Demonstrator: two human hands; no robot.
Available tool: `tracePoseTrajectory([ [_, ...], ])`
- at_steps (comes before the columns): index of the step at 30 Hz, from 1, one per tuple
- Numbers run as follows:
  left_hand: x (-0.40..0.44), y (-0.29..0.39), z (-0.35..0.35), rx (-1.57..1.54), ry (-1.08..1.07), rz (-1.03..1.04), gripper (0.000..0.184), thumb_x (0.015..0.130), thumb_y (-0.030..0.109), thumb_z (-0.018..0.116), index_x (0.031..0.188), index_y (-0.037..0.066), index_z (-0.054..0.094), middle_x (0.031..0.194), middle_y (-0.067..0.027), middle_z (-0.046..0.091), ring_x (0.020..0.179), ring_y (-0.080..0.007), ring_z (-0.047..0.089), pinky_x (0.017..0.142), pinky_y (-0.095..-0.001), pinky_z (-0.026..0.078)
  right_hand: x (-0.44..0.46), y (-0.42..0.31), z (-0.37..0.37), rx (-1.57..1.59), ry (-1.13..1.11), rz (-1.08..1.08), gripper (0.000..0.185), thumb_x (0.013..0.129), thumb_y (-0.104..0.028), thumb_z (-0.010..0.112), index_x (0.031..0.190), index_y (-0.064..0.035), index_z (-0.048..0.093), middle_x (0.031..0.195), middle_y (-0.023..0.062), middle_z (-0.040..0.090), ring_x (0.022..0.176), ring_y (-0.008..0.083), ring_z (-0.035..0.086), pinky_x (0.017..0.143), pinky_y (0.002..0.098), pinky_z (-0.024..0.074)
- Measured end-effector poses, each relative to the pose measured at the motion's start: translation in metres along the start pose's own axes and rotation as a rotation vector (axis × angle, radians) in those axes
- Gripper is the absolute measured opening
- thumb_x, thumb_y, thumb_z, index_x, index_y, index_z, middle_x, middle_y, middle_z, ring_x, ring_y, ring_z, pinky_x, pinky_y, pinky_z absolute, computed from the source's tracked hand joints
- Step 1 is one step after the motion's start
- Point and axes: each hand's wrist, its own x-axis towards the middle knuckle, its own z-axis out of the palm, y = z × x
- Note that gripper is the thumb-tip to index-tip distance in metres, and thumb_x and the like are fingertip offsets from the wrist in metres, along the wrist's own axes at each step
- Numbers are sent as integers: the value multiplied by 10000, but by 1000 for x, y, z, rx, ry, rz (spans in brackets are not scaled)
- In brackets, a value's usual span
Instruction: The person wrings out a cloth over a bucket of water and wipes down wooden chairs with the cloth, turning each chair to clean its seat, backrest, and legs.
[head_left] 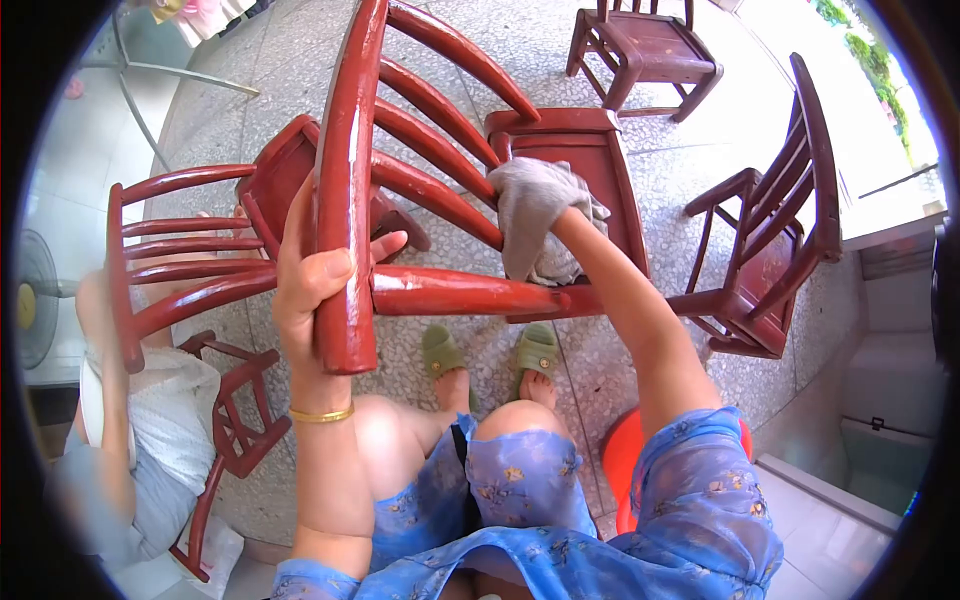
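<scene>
A glossy red wooden chair (345, 150) is tipped so that its backrest is toward me. My left hand (315, 280) is closed around the backrest's top rail near one end, with a gold bangle on the wrist. My right hand (566, 222) is mostly hidden by a grey cloth (530, 200), bunched around its fingers. The cloth touches the lower ends of the slats where they meet the chair's seat (590, 150).
Another red chair (190, 245) is at the left, beside a seated person (160, 410). Dark red chairs stand at the back (650, 45) and right (765, 270). Below lies a small red wooden frame (250, 420). A red plastic stool or bucket (622, 465) is by my right side; a fan (35, 300) is far left.
</scene>
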Motion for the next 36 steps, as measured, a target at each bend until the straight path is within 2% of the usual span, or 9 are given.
tracePoseTrajectory([
  [4,1,-1,-1,-8,2,-22,843,678,201,609,1423,-58,313,1296,-178,487,1159,-244,539,935,-401,532,-5,-25,-44,-229,-199,80,408,582,-291,762,976,-187,736,929,120,709,927,294,685,790,393,533],
  [8,3,3,-2,4,-18,-18,845,682,203,610,1426,-59,306,1296,-175,488,1161,-245,538,939,-403,529,-19,-20,4,-155,175,59,310,609,-300,727,875,-143,760,814,160,705,797,314,696,742,421,539],
  [14,1,4,0,16,0,-47,870,675,227,631,1431,-52,304,1298,-169,489,1161,-235,533,928,-388,528,-20,24,31,-37,167,-101,279,594,-292,735,813,-119,748,755,158,692,766,339,688,720,418,541],
  [16,2,2,1,29,11,-48,893,661,250,641,1430,-54,305,1299,-173,488,1169,-240,532,927,-390,528,-17,0,-12,-20,231,125,174,622,-258,704,708,-107,694,704,141,663,723,360,661,653,436,521],
  [20,4,1,4,57,69,-59,965,613,312,666,1427,-58,306,1304,-192,483,1195,-261,525,926,-396,529,47,-1,-19,-229,295,100,164,655,-229,666,738,-90,692,744,136,672,779,362,659,694,447,508],
  [21,3,2,5,59,76,-60,983,597,318,675,1425,-62,305,1314,-203,475,1207,-275,521,930,-399,527,60,3,-4,-273,490,-1,172,666,-234,638,743,-90,692,765,133,679,791,353,655,711,466,478],
  [26,4,4,2,85,56,-71,980,600,312,684,1423,-62,305,1314,-207,472,1200,-271,523,930,-392,528,40,9,-21,-384,377,27,192,661,-241,617,756,-103,710,789,142,693,757,342,661,674,468,457],
  [32,3,5,4,55,80,-77,973,603,305,689,1421,-59,309,1300,-199,477,1197,-258,514,925,-383,526,33,5,-28,-183,382,490,279,725,-314,623,894,-128,745,938,153,710,908,357,673,801,473,502],
  [36,4,2,2,40,59,-69,974,594,304,674,1423,-55,310,1299,-186,480,1199,-252,506,927,-395,523,38,-9,-40,-184,228,415,279,748,-297,619,932,-135,752,955,151,712,919,336,685,799,443,518],
])
